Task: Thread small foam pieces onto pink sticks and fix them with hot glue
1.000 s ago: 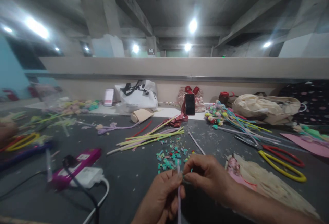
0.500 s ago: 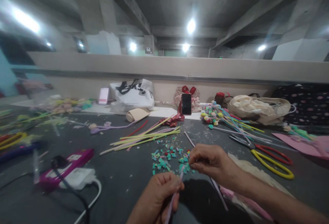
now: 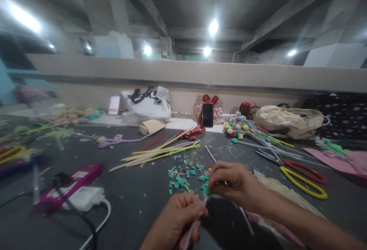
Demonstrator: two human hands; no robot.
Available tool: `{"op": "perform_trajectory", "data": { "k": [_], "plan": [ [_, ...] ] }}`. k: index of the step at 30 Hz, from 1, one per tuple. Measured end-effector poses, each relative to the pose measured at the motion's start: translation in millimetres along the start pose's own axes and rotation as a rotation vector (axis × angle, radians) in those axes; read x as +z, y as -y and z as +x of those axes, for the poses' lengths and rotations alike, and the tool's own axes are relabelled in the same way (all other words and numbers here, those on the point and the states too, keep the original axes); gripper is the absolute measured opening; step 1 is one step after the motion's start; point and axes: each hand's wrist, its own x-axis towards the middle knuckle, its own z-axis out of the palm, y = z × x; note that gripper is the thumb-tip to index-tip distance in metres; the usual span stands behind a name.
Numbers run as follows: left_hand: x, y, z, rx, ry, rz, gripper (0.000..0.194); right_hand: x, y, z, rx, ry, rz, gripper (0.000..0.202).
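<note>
My left hand (image 3: 183, 217) is closed around a thin lilac stem, which looks like a pipe cleaner (image 3: 189, 235); its tip pokes out above my thumb. Just above and to the right, my right hand (image 3: 229, 181) is pinched near that tip. What sits between its fingertips, if anything, is too small to make out. Beyond both hands lies a scatter of small teal cut pieces (image 3: 180, 182), with a few red, yellow and lilac bits among them. Another lilac stem (image 3: 210, 153) runs on the table beneath my right hand.
Red-and-yellow-handled scissors (image 3: 304, 181) lie to the right. Yellow and pink stems (image 3: 160, 152) lie left of centre. A bundle of small flowers on stems (image 3: 236, 125) is at the back. A magenta power strip (image 3: 86, 175) with cables occupies the left. A phone (image 3: 207, 115) stands behind.
My right hand has shifted slightly left and its fingers have curled in more over the stem's tip. My left hand, still gripping the pipe cleaner, has barely moved.
</note>
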Motion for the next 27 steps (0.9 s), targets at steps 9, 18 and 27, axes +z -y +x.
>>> {"op": "perform_trajectory", "data": {
  "k": [9,18,27],
  "plan": [
    [-1.2,3,0,0.017,0.019,0.027,0.023,1,3,-2,-0.032,0.030,-0.115,0.010],
    [0.8,0,0,0.004,-0.001,0.053,0.024,0,3,-4,-0.052,0.058,-0.194,0.018],
    [-5.3,3,1,0.025,0.015,0.000,0.025,-6,5,-12,0.143,-0.153,0.202,0.021]
  ]
}}
